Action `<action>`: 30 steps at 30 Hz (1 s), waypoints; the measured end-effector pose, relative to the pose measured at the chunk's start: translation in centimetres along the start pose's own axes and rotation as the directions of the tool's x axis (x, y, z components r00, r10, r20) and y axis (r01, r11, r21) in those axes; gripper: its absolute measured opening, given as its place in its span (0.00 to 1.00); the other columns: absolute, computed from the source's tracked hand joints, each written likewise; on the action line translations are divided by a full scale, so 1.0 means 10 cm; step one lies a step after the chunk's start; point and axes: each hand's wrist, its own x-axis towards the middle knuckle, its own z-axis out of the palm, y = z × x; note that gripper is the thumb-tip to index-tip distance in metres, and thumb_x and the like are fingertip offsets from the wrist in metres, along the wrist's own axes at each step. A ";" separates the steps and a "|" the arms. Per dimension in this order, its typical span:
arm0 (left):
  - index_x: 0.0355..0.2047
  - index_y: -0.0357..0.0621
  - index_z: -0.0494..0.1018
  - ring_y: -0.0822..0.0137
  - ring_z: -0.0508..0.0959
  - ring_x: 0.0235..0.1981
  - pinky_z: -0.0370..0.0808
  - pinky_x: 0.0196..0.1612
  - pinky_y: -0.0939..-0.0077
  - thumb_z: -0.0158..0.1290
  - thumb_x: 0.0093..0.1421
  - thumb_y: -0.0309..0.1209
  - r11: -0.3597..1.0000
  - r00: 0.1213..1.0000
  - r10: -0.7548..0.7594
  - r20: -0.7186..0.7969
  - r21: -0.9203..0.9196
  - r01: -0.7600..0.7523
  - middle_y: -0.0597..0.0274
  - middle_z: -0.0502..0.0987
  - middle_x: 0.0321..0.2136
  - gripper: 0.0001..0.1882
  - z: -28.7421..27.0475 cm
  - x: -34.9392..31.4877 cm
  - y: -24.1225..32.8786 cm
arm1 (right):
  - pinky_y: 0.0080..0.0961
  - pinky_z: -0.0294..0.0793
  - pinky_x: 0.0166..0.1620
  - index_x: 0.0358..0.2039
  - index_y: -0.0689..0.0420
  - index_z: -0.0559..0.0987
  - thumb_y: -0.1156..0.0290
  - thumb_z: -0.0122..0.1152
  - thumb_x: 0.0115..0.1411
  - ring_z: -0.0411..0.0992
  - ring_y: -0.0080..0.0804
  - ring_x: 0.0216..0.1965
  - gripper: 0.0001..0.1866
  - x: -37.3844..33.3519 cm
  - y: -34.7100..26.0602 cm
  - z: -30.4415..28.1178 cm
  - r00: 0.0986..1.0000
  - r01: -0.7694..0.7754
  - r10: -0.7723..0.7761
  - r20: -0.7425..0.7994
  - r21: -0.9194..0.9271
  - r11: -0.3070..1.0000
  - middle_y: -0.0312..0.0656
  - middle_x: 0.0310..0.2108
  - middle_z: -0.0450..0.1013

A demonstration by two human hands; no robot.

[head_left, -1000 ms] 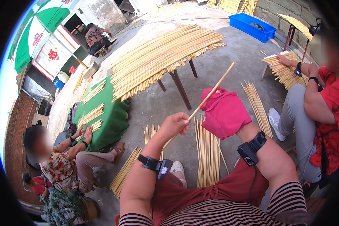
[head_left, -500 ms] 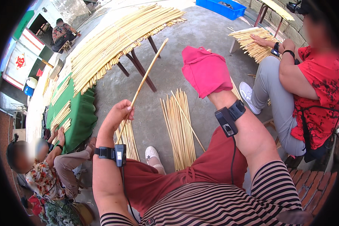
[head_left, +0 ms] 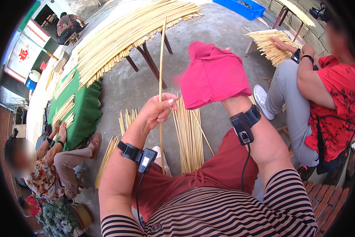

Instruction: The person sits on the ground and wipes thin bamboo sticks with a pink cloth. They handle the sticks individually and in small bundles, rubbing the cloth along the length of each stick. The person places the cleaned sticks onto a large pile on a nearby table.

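Where two hands (head_left: pixel 158 109) show, one grips one stick (head_left: pixel 162 59).

One stick (head_left: pixel 161 75) in the left fingers (head_left: pixel 170 102); one pink cloth (head_left: pixel 217 75) to their right; left of them, three stick bundles (head_left: pixel 64 108) on one green cloth (head_left: pixel 90 118); beyond, one blue crate (head_left: pixel 240 11); around, at least four other people (head_left: pixel 332 106).

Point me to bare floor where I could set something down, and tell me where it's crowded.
The gray floor is bare between the big spread of sticks, the blue tub and the pink cloth. Another patch lies between the green cloth and the left hand. Below the pink cloth and left hand it's crowded with laid-out sticks.
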 end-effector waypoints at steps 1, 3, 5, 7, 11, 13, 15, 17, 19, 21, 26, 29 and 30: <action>0.40 0.42 0.73 0.83 0.58 0.08 0.52 0.10 0.87 0.56 0.61 0.30 0.998 0.998 0.047 -0.029 0.036 -0.046 0.61 0.77 0.27 0.09 -0.02 0.00 0.03 | 0.33 0.65 0.57 0.58 0.59 0.62 0.60 0.42 0.68 0.66 0.35 0.55 0.22 -0.01 0.01 -0.01 0.999 0.032 -0.038 -0.037 -0.148 0.988 0.46 0.53 0.67; 0.38 0.42 0.73 0.83 0.58 0.08 0.52 0.09 0.87 0.55 0.61 0.28 0.986 0.986 0.138 -0.094 0.102 -0.128 0.62 0.77 0.27 0.06 -0.04 -0.01 0.06 | 0.34 0.63 0.59 0.57 0.59 0.63 0.61 0.43 0.68 0.66 0.36 0.55 0.22 -0.03 0.00 -0.07 0.987 0.086 -0.131 -0.098 -0.371 0.925 0.47 0.53 0.68; 0.38 0.42 0.73 0.83 0.58 0.08 0.51 0.09 0.87 0.55 0.61 0.27 0.974 0.957 0.218 -0.194 0.112 -0.199 0.63 0.77 0.26 0.06 0.00 -0.01 0.10 | 0.35 0.61 0.60 0.54 0.59 0.66 0.62 0.45 0.66 0.67 0.38 0.54 0.20 -0.03 -0.06 -0.14 0.964 0.146 -0.241 -0.109 -0.542 0.828 0.48 0.51 0.69; 0.41 0.42 0.73 0.83 0.59 0.09 0.52 0.10 0.86 0.56 0.59 0.27 0.960 0.914 0.270 -0.302 0.153 -0.233 0.64 0.77 0.29 0.10 0.07 -0.02 0.15 | 0.36 0.62 0.59 0.50 0.59 0.69 0.63 0.48 0.64 0.69 0.40 0.52 0.17 -0.02 -0.14 -0.20 0.977 0.197 -0.211 0.022 -0.464 0.864 0.49 0.47 0.71; 0.48 0.43 0.71 0.85 0.64 0.15 0.57 0.14 0.89 0.59 0.56 0.27 0.867 0.841 0.471 -0.265 0.312 -0.388 0.64 0.78 0.35 0.19 0.36 -0.01 0.17 | 0.36 0.67 0.54 0.40 0.57 0.73 0.65 0.52 0.59 0.72 0.42 0.46 0.12 0.02 -0.39 -0.05 1.000 -0.010 0.005 0.015 0.364 0.932 0.49 0.40 0.73; 0.53 0.45 0.70 0.85 0.67 0.18 0.62 0.17 0.91 0.61 0.54 0.27 0.781 0.816 0.544 -0.196 0.474 -0.407 0.64 0.78 0.37 0.25 0.50 -0.02 0.16 | 0.38 0.68 0.52 0.38 0.56 0.73 0.66 0.53 0.58 0.72 0.42 0.44 0.10 -0.01 -0.51 0.05 0.994 -0.102 0.096 0.042 0.600 0.793 0.48 0.37 0.73; 0.52 0.45 0.70 0.83 0.71 0.24 0.68 0.24 0.88 0.63 0.52 0.27 0.616 0.773 0.629 -0.084 0.660 -0.429 0.66 0.78 0.37 0.26 0.65 0.00 0.12 | 0.38 0.69 0.49 0.35 0.55 0.73 0.66 0.54 0.57 0.72 0.43 0.42 0.08 -0.08 -0.60 0.10 0.995 -0.092 0.052 0.089 0.539 0.837 0.47 0.34 0.72; 0.50 0.45 0.72 0.81 0.73 0.28 0.71 0.31 0.85 0.64 0.51 0.26 0.504 0.777 0.629 -0.025 0.774 -0.383 0.67 0.78 0.36 0.25 0.74 0.02 0.09 | 0.39 0.68 0.45 0.32 0.54 0.73 0.65 0.55 0.56 0.71 0.44 0.39 0.07 -0.13 -0.66 0.11 0.985 0.092 -0.133 0.113 0.312 0.946 0.46 0.31 0.71; 0.47 0.43 0.74 0.78 0.74 0.32 0.73 0.37 0.80 0.64 0.51 0.26 0.456 0.829 0.557 -0.049 0.852 -0.257 0.69 0.78 0.33 0.22 0.77 0.01 0.12 | 0.38 0.67 0.42 0.30 0.54 0.72 0.64 0.56 0.55 0.70 0.44 0.36 0.08 -0.16 -0.72 0.11 0.968 0.194 -0.210 0.140 0.119 0.974 0.46 0.29 0.70; 0.37 0.38 0.77 0.78 0.70 0.30 0.71 0.36 0.78 0.64 0.51 0.26 0.564 0.910 0.412 -0.056 0.800 -0.206 0.71 0.75 0.26 0.13 0.77 -0.02 0.20 | 0.38 0.66 0.42 0.29 0.54 0.72 0.64 0.55 0.54 0.69 0.45 0.35 0.08 -0.13 -0.79 0.13 0.957 0.207 -0.218 0.194 0.077 0.975 0.46 0.29 0.70; 0.39 0.39 0.78 0.80 0.71 0.29 0.71 0.34 0.80 0.64 0.51 0.25 0.630 0.900 0.421 -0.111 0.750 -0.202 0.73 0.75 0.25 0.14 0.83 -0.06 0.30 | 0.31 0.68 0.37 0.32 0.54 0.72 0.63 0.51 0.60 0.71 0.36 0.37 0.09 -0.11 -0.83 0.28 0.923 -0.175 -0.052 0.381 0.536 0.826 0.44 0.30 0.70; 0.38 0.39 0.78 0.80 0.73 0.29 0.73 0.33 0.79 0.64 0.52 0.27 0.629 0.775 0.602 -0.194 0.714 -0.309 0.70 0.77 0.26 0.13 0.88 0.00 0.27 | 0.24 0.69 0.34 0.36 0.54 0.71 0.61 0.45 0.65 0.71 0.29 0.37 0.10 -0.23 -0.92 0.43 0.715 -0.646 0.168 0.678 0.734 -0.211 0.40 0.30 0.70; 0.38 0.39 0.77 0.79 0.73 0.29 0.73 0.33 0.79 0.64 0.52 0.28 0.622 0.775 0.593 -0.218 0.735 -0.269 0.68 0.78 0.26 0.13 0.88 0.02 0.26 | 0.22 0.69 0.33 0.37 0.54 0.71 0.61 0.44 0.67 0.71 0.26 0.36 0.11 -0.28 -0.95 0.47 0.520 -0.587 0.182 0.835 0.504 -0.634 0.38 0.30 0.70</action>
